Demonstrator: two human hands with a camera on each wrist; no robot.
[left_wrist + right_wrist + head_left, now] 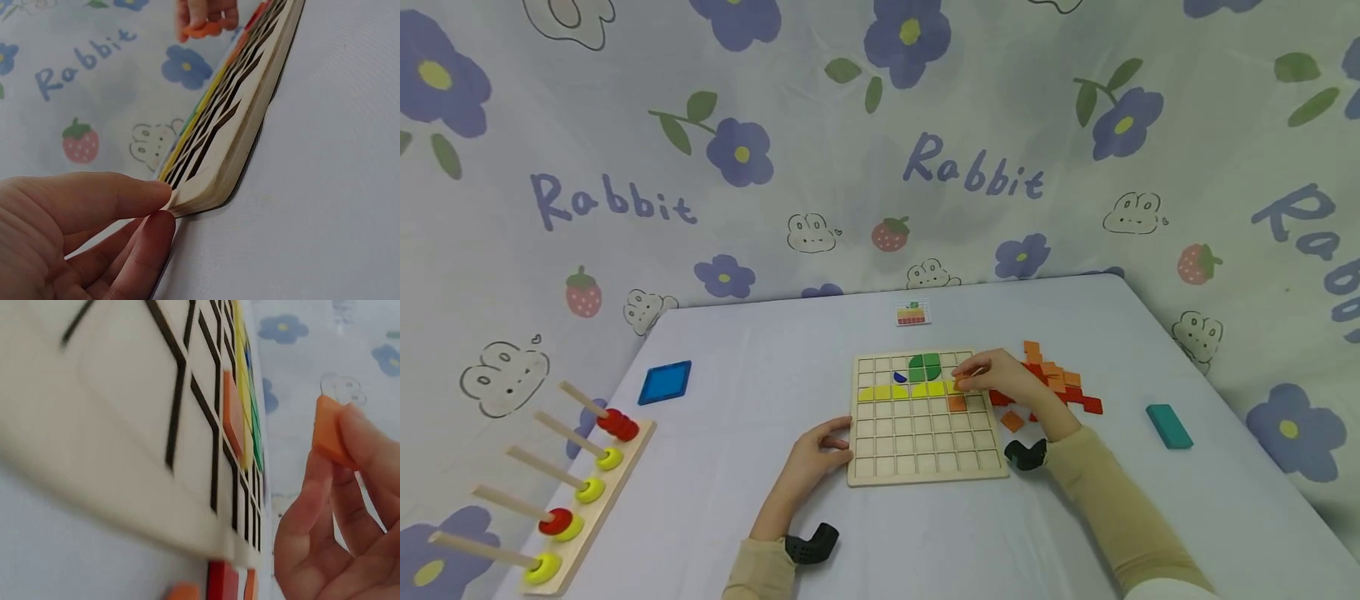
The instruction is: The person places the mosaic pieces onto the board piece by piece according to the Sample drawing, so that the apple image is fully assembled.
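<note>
A wooden grid board (928, 481) lies on the table with a row of yellow tiles (901, 392), green pieces (925, 367), a blue piece (900, 377) and one orange tile (957, 404) in its cells. My left hand (814, 455) is at the board's left edge. Its thumb (122, 195) and a finger meet at the rounded corner in the left wrist view. Over the board's right side, my right hand (1003, 375) pinches a square orange tile (332, 432) between thumb and fingers, held above the cells.
Loose red and orange tiles (1051, 372) lie heaped right of the board. Behind it is a small pattern card (913, 312). A blue tray (665, 382) and a wooden peg stand with rings (617, 458) stand left; a teal block (1168, 426) lies right.
</note>
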